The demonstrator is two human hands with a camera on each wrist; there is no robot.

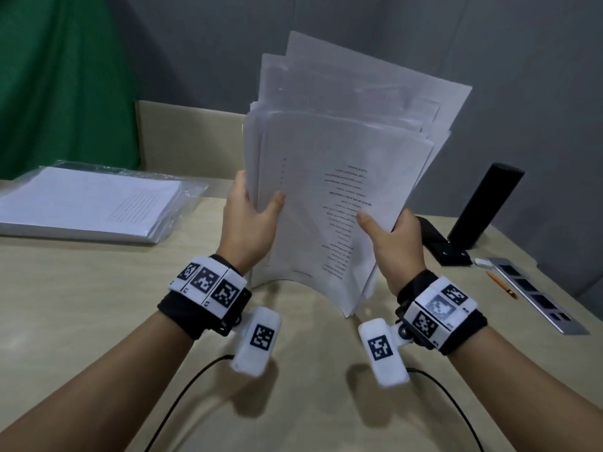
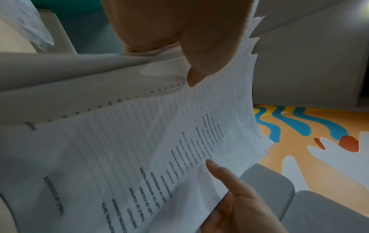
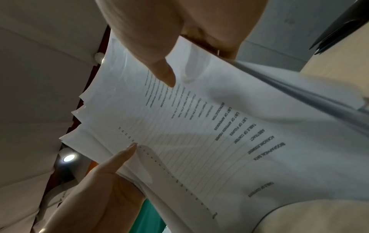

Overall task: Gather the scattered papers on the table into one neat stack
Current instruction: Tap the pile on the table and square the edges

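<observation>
A thick bundle of white printed papers stands upright over the beige table, its bowed lower edge down at the tabletop. The sheets are uneven, with top corners fanned out at different heights. My left hand grips the bundle's left edge, thumb on the front sheet. My right hand grips the right edge the same way. In the left wrist view the left hand presses its thumb on the papers. In the right wrist view the right hand pinches the papers.
A flat stack of printed sheets in clear plastic lies at the left. At the right stand a black cylinder on a black base, a grey slotted strip, an orange pencil and a white eraser. A beige board stands behind.
</observation>
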